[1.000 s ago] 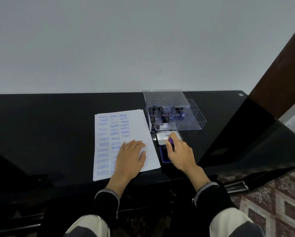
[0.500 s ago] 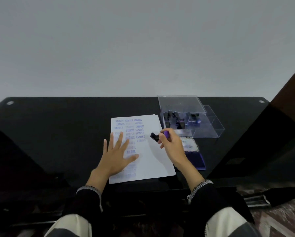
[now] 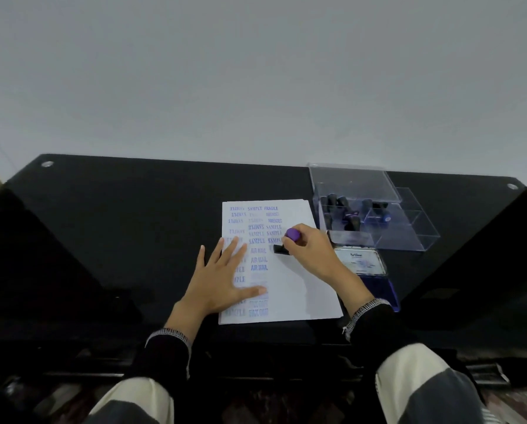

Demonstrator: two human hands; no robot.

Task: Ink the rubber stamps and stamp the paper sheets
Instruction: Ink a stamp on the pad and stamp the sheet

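Note:
A white paper sheet lies on the black glass table, its left and middle columns filled with blue stamp marks such as SAMPLE and AIR MAIL. My left hand rests flat on the sheet's left part, fingers spread. My right hand grips a rubber stamp with a purple knob and black base, held down against the sheet's right column. The open ink pad, with its lid tipped back and blue pad toward me, lies right of the sheet, partly hidden by my right wrist.
A clear plastic box with its lid raised stands behind the ink pad and holds several black-handled stamps. The table's front edge runs just below the sheet. My knees show at the bottom.
My right hand lifted the stamp off the ink pad, carried it left over the sheet and lowered it onto the right column. My left hand stayed flat on the paper. The camera view shifted left.

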